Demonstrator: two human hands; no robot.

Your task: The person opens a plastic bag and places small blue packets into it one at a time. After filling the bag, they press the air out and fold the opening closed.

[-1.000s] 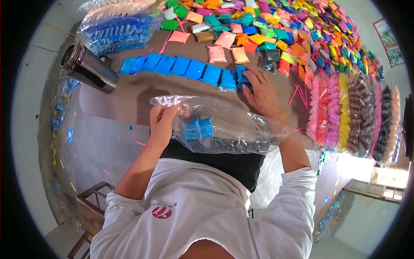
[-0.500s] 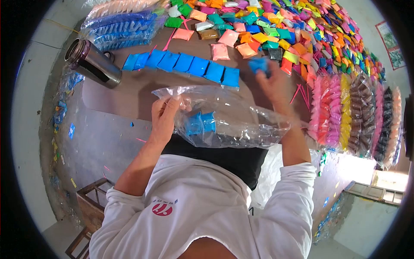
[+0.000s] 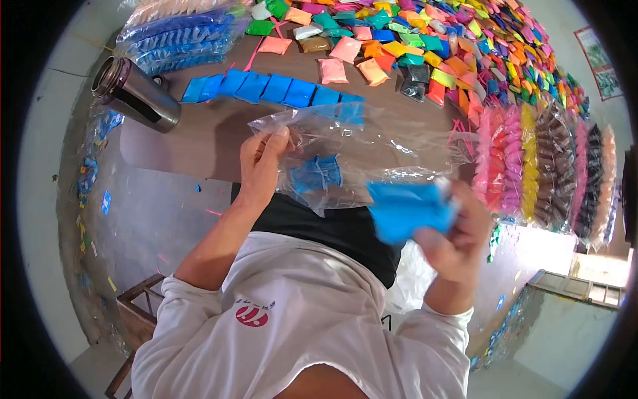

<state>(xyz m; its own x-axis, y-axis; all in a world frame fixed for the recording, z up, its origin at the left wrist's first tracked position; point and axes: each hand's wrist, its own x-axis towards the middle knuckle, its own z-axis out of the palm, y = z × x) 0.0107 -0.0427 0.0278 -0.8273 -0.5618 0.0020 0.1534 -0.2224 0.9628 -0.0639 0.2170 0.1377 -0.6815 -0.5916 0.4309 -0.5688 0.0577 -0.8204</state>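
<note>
My left hand (image 3: 264, 159) pinches the edge of a large clear plastic bag (image 3: 392, 149) above the table's near edge. Blue packets (image 3: 316, 174) show inside the bag, close to that hand. My right hand (image 3: 462, 233), slightly blurred, holds a blue packet (image 3: 409, 211) in front of the bag's lower right part. Beyond the bag a row of several blue packets (image 3: 269, 88) lies on the brown table (image 3: 199, 143), its right end seen partly through the plastic.
A steel flask (image 3: 136, 94) leans at the table's left. Colourful packets (image 3: 458, 40) are heaped at the back and right. Filled bags (image 3: 179, 40) lie back left, with more filled bags (image 3: 528, 166) at the right. A wooden stool (image 3: 143, 299) stands lower left.
My right hand has come from the far side of the table back toward my body, bringing the blue packet. The bag's right part has shifted upward, and my left hand has moved slightly right.
</note>
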